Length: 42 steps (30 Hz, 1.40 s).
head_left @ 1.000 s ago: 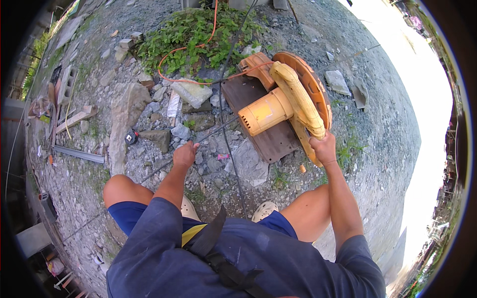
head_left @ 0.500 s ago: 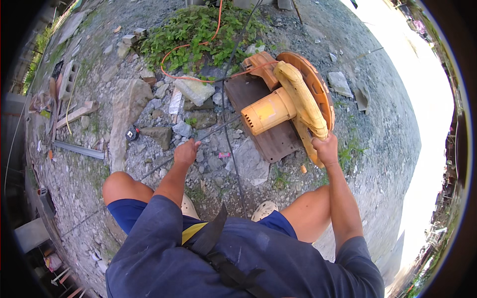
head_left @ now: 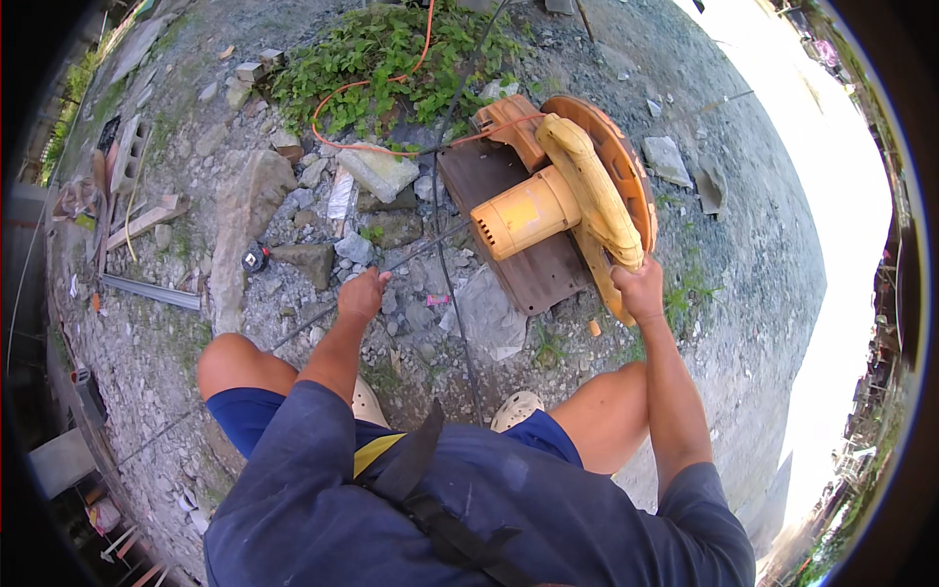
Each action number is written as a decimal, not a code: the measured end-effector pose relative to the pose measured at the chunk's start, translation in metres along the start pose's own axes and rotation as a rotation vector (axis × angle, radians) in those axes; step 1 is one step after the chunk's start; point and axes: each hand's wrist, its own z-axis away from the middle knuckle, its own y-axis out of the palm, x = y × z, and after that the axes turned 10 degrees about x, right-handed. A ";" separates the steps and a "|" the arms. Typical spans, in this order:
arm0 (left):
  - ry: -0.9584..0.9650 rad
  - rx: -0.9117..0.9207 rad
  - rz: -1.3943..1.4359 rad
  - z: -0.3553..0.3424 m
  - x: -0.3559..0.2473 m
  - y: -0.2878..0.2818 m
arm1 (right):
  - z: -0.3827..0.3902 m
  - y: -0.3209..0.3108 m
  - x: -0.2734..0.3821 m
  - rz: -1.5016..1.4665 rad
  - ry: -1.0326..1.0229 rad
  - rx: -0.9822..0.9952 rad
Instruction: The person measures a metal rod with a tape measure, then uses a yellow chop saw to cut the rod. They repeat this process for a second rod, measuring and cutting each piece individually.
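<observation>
A yellow cut-off saw (head_left: 525, 217) with an orange guard and a dark metal base (head_left: 528, 289) sits tilted on the rubble at the right of centre. My right hand (head_left: 638, 289) is closed on the lower end of its handle. Left of the saw, my left hand (head_left: 362, 293) is closed around a long, thin dark metal rod (head_left: 424, 249) that runs diagonally up to the saw, beside the motor housing. A dark cable (head_left: 450, 313) crosses the rod and runs down between my feet.
An orange cord (head_left: 343, 146) loops by green plants (head_left: 342, 68). Rocks (head_left: 380, 172), a tape measure (head_left: 255, 256), metal channel (head_left: 152, 293), wooden pieces (head_left: 147, 232) and a hollow block (head_left: 131, 156) lie around the ground. Bright pavement (head_left: 829, 196) lies right.
Both hands keep their grips. The saw, hands and ground appear slightly higher in the picture than half a second ago, shifting together.
</observation>
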 end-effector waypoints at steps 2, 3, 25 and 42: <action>0.001 0.002 -0.007 -0.001 -0.001 0.000 | -0.001 0.000 -0.002 0.005 -0.006 -0.006; -0.001 0.000 -0.011 -0.001 0.000 0.000 | -0.001 0.000 0.000 0.007 -0.012 -0.007; -0.042 0.097 0.028 -0.002 -0.001 -0.005 | 0.001 0.000 0.002 -0.004 -0.011 -0.016; -0.060 0.122 0.004 0.001 -0.004 -0.010 | 0.003 0.001 0.008 -0.054 -0.008 -0.001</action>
